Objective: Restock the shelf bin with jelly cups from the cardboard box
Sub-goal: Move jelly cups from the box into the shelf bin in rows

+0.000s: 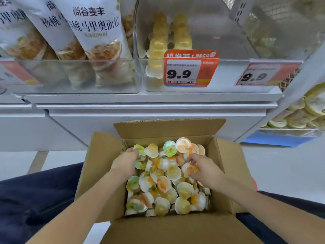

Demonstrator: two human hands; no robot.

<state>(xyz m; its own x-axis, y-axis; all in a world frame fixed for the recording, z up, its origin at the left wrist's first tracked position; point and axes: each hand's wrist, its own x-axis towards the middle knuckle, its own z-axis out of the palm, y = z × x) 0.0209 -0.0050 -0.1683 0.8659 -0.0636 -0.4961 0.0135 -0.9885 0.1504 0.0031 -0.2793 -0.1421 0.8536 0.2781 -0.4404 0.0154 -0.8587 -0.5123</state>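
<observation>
Both your hands are down in the cardboard box [105, 155]: left hand [125, 163] curled into jelly cups [167, 184], right hand [204, 167] pinching an orange jelly cup [190, 170].

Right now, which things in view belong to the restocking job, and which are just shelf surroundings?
Job:
- cardboard box
- jelly cups
- shelf bin
- left hand
- right hand

Surroundings:
- bread bags
- price tag
- packets, lower right shelf
</observation>
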